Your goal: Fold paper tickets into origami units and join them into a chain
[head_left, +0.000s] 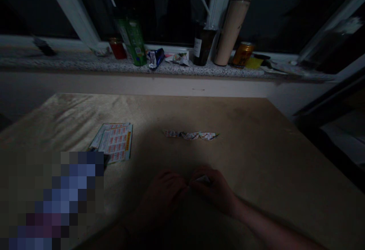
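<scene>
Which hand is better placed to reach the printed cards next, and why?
Probably the left hand: it lies nearer the printed cards. The right hand is farther from them and already holds a small pale piece.

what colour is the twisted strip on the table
The twisted strip is whitish with reddish, dark print (head view).

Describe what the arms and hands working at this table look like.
They are a person's, with no machine parts or cables. The left hand and right hand have five-fingered human shapes and wear no gloves. The right forearm shows no sleeve or marking. The left forearm is too dark to tell.
</scene>
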`<state>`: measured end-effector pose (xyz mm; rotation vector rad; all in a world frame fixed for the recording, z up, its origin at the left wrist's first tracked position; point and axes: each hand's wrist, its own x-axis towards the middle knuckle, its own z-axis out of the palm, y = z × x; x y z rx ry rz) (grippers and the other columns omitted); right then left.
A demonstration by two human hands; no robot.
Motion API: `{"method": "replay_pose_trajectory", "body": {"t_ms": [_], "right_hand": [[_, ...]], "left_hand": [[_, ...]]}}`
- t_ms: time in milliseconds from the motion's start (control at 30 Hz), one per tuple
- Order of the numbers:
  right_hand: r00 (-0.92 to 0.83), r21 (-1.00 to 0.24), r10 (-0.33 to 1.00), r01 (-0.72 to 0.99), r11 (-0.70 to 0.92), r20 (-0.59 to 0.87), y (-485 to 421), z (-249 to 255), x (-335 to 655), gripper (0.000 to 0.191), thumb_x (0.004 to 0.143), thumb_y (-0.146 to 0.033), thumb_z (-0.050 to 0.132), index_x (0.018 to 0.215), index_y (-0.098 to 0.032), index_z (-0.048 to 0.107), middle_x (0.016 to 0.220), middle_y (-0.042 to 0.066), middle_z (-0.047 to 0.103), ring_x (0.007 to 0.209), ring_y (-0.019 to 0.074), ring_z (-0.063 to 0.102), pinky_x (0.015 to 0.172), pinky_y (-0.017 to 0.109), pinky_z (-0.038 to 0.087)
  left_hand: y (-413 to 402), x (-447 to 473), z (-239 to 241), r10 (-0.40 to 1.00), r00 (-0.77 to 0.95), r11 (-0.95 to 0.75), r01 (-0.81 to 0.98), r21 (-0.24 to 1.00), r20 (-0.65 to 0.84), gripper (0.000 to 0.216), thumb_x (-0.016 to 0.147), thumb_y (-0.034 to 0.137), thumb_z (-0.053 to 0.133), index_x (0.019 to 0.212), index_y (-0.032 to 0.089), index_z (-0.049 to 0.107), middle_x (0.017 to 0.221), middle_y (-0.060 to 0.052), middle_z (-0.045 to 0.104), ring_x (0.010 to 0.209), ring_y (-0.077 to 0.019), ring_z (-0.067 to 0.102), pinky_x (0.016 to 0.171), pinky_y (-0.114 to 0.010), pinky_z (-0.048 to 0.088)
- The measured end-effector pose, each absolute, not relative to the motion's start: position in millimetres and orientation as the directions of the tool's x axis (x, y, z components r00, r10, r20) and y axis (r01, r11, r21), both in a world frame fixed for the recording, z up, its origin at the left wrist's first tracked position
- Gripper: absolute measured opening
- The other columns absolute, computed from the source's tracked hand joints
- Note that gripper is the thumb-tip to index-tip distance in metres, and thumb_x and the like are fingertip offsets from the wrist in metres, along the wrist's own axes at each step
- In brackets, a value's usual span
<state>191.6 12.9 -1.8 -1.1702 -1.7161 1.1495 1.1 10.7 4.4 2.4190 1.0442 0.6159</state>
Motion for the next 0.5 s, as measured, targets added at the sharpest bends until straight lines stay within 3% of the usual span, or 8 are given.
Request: {"method": "replay_pose_trajectory", "body": {"t_ms": [233,500], "right_hand": [[-0.295,-0.918,0.945,0.316,0.238,0.143,10.5,-7.7,191.2,0.005,0.079,-0.023,0.061,0.078,-0.02,0.065,0.078,0.002,0.065,0.081,0.0179,0.058,0.073,0.029,0.044],[-0.274,-0.924,0.95,0.302,0.235,0.152,13.1,-5.6,191.1,0.006,0.079,-0.023,0.062,0.076,-0.019,0.066,0.076,0.002,0.066,0.079,0.0179,0.058,0.072,0.029,0.044]], "left_hand": [[10.3,0.7,-0.5,0.717,0.639,-0.686,0.574,0.448,0.279,0.018,0.093,0.019,0.04,0.086,0.02,0.056,0.084,0.001,0.068,0.078,-0.0134,0.062,0.084,-0.032,0.038],[10.4,0.0,1.3,0.756,0.608,-0.627,0.567,0.534,0.242,0.01,0.089,0.02,0.048,0.088,0.022,0.057,0.088,0.002,0.068,0.082,-0.0131,0.061,0.086,-0.031,0.038]]}}
